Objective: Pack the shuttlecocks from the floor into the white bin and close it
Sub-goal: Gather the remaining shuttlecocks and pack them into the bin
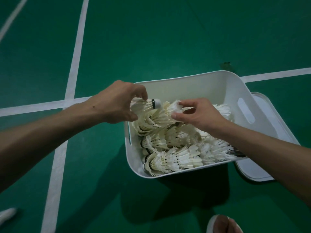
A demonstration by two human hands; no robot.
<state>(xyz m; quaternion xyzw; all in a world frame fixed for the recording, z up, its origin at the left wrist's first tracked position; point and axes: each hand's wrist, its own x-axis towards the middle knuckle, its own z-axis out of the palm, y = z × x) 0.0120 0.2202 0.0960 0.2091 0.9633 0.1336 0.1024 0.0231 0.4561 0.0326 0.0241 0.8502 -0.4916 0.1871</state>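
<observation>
The white bin point(198, 81) stands on the green court floor, holding several rows of white feather shuttlecocks point(170, 158). My left hand point(117, 103) hovers at the bin's left rim and grips a shuttlecock point(148, 105) by its feathers, the cork tip with a black band pointing right. Over the middle of the bin, my right hand point(200, 113) pinches the feathers of another shuttlecock point(173, 108) on top of a stacked row. The white lid point(259, 165) lies on the floor under the bin's right side, partly hidden by it.
White court lines point(74, 63) cross on the green floor left of the bin. A white object point(7, 214) lies at the bottom left edge. A foot in a slipper point(223, 224) shows at the bottom right. A small dark mark point(226, 64) sits behind the bin.
</observation>
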